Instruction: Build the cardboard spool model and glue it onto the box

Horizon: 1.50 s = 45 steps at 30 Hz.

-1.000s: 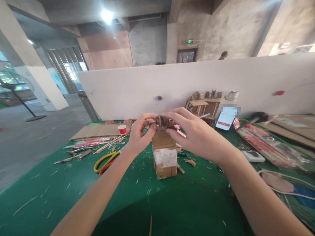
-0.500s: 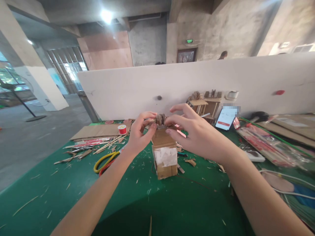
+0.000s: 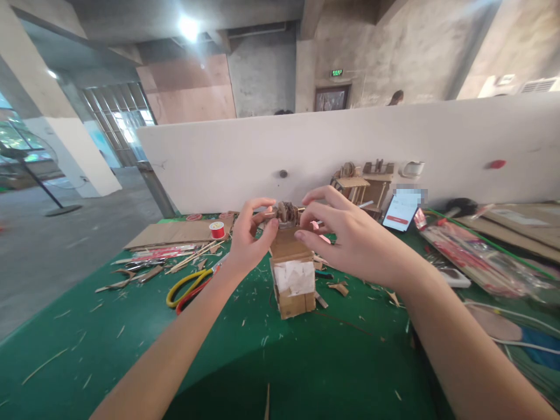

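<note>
A small cardboard box stands on the green table, a white paper patch on its near face. On its top sits a grooved cardboard spool on a thin wooden stick. My left hand is at the spool's left side, thumb and fingers closed on a small cardboard piece there. To the right, my right hand has curved fingers spread apart near the stick's right end. Its fingertips partly hide the stick, and I see nothing held in them.
Yellow-and-red-handled scissors and a red thread spool lie left, by a flat cardboard sheet. Cardboard models, a phone and packaged sticks are right. A white partition stands behind; scraps litter the table.
My right hand's fingers have shifted slightly right, away from the cardboard spool, which now shows more fully with its stick. The left hand and the box have stayed nearly in place.
</note>
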### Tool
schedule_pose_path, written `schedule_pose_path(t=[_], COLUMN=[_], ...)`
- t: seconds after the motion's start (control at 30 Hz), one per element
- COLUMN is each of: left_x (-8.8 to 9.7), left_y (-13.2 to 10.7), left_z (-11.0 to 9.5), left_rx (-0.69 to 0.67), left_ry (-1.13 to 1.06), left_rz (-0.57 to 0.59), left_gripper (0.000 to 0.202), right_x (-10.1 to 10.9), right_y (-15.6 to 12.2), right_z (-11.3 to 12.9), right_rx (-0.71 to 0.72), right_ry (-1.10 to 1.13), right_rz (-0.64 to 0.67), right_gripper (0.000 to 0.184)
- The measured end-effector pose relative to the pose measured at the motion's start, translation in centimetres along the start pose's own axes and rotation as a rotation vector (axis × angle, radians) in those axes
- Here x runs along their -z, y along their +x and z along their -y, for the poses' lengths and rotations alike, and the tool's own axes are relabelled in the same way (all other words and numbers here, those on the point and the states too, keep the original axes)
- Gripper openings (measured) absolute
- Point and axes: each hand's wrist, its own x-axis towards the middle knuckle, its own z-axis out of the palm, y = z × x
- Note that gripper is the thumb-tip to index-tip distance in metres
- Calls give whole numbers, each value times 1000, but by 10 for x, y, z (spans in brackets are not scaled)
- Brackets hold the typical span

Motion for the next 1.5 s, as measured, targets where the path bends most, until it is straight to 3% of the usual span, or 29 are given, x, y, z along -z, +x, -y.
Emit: schedule_pose_path(t=[0.23, 0.57, 1.0, 1.07, 1.23, 1.37, 1.5], left_x=[2, -1, 3, 6, 18, 14, 4], left_y=[2, 1, 0, 3, 15, 18, 15], left_z=[6, 2, 2, -2, -15, -26, -37], left_rx=[58, -3, 107, 149, 298, 420, 383], left_ry=[-43, -76, -58, -43, 15, 120, 243], left_rz=[121, 151, 107, 143, 358, 223, 126], left_gripper=[33, 33, 36, 36, 35, 33, 32], right_x=[-6, -1, -2, -3, -7, -21, -49], right_y=[3, 1, 0, 0, -2, -1, 4], right_z=[-6, -2, -2, -3, -4, 3, 5], right_rx=[-33, -22, -54, -61, -62, -104, -168], right_ry=[24, -74, -72, -26, 45, 75, 110], right_rz=[-22, -5, 18, -10, -59, -53, -146], right_gripper=[46, 50, 61, 68, 69, 85, 96])
